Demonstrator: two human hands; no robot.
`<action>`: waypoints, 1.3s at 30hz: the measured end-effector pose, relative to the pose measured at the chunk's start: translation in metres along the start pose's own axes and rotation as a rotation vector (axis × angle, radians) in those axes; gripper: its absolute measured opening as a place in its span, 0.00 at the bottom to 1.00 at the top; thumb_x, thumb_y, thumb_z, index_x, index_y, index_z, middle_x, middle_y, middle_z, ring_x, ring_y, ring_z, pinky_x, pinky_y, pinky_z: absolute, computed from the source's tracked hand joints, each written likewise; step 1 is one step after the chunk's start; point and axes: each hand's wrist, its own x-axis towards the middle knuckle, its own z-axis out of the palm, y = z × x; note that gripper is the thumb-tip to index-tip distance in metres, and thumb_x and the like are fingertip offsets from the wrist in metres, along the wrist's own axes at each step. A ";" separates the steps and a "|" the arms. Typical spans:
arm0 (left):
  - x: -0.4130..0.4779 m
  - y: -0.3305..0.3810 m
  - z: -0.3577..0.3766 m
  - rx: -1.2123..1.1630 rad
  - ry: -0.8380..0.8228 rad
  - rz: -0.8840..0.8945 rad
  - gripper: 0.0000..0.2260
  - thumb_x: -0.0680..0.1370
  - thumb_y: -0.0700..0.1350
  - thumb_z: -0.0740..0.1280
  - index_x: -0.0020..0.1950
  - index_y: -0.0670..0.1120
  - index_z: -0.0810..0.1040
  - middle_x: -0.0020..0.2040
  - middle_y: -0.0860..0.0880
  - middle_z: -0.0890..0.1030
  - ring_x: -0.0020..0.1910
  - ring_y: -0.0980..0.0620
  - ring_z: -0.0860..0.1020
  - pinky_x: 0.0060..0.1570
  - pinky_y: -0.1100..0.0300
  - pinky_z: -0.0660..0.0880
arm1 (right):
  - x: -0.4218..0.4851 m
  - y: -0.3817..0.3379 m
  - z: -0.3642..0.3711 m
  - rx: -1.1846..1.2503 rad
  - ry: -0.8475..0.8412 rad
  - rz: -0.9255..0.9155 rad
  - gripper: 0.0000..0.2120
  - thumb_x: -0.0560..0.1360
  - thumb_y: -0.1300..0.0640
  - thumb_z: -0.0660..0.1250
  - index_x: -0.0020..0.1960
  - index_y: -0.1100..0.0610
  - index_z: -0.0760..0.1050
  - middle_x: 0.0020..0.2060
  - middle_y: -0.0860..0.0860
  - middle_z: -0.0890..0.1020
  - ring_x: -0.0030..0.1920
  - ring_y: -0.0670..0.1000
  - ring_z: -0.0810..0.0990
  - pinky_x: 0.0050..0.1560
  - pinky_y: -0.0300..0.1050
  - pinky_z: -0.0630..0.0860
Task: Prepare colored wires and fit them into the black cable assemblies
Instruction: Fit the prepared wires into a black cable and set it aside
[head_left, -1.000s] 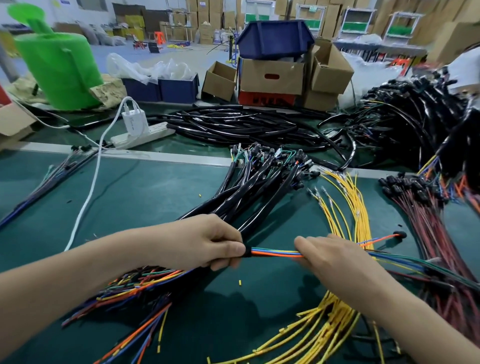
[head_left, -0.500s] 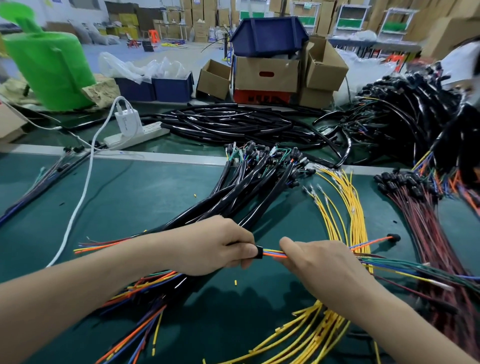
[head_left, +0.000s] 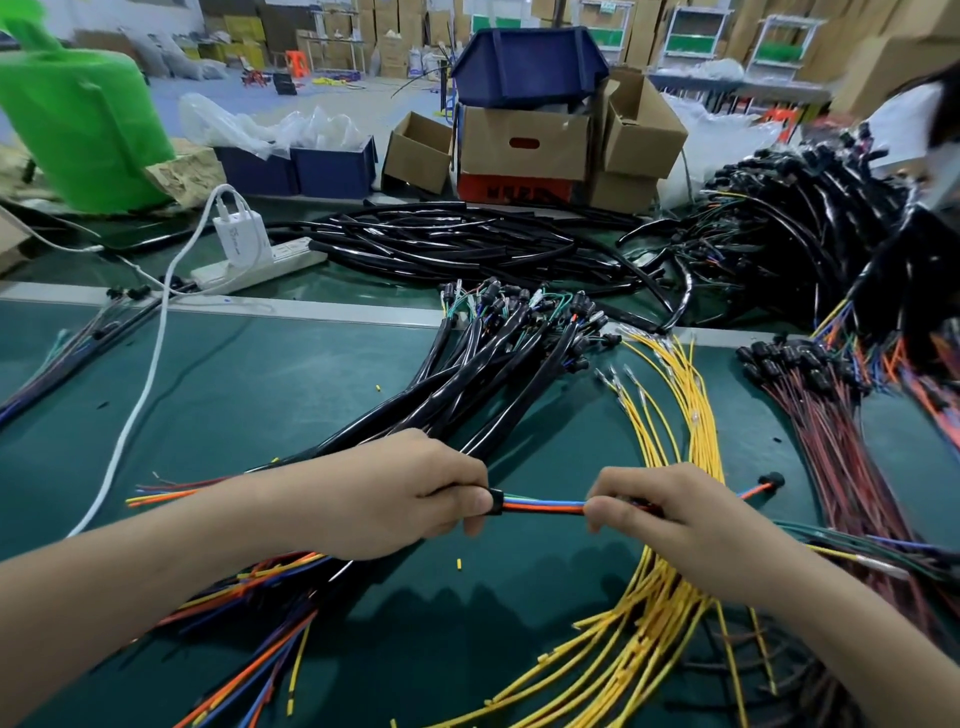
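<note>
Nearest, loose orange and blue wire ends (head_left: 244, 675) spill from the near tip of the fanned bundle of black cable assemblies (head_left: 483, 379), on the green table mat (head_left: 260, 395). Left hand (head_left: 400, 499) grips one black sleeve (head_left: 496, 501) at the bundle's near-right edge, fingers curled round it, thumb by the sleeve mouth. Colored wires (head_left: 543, 505) (orange, blue, green) run straight out of that mouth to the right hand (head_left: 670, 514), which pinches them between thumb and fingertips, just right of the bundle. Past that hand the same wires end at a small black plug (head_left: 771, 479).

Yellow wires (head_left: 675, 415) arc along the bundle's right side and pass under the right wrist. Dark red wires (head_left: 831, 447) lie further right again.

Beyond the bundle's far end: heap of bare black tubing (head_left: 457, 244). Far-left of the bundle, a white power strip (head_left: 275, 265) with a charger (head_left: 239, 234) plugged in. Farthest behind the bundle, a cardboard box (head_left: 524, 145) with a blue bin (head_left: 524, 65) on top.
</note>
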 end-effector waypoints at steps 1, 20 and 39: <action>0.000 0.001 0.000 0.006 0.003 0.004 0.11 0.82 0.48 0.58 0.42 0.51 0.76 0.27 0.53 0.72 0.28 0.54 0.68 0.33 0.64 0.67 | 0.000 -0.001 0.000 0.025 0.009 0.002 0.11 0.77 0.46 0.60 0.41 0.47 0.78 0.25 0.44 0.69 0.27 0.44 0.66 0.30 0.36 0.62; 0.013 0.012 0.008 0.052 -0.052 0.089 0.10 0.81 0.51 0.57 0.48 0.50 0.77 0.29 0.56 0.74 0.27 0.59 0.70 0.29 0.70 0.64 | -0.003 -0.022 0.004 0.176 0.060 -0.054 0.16 0.69 0.38 0.59 0.41 0.47 0.79 0.26 0.47 0.71 0.26 0.44 0.66 0.29 0.35 0.61; -0.061 -0.074 -0.021 -0.010 0.232 -0.012 0.14 0.78 0.61 0.57 0.38 0.58 0.74 0.27 0.54 0.67 0.28 0.58 0.63 0.29 0.65 0.61 | -0.015 0.003 -0.016 0.176 0.112 0.017 0.11 0.68 0.39 0.62 0.43 0.41 0.79 0.27 0.52 0.75 0.24 0.47 0.68 0.26 0.40 0.65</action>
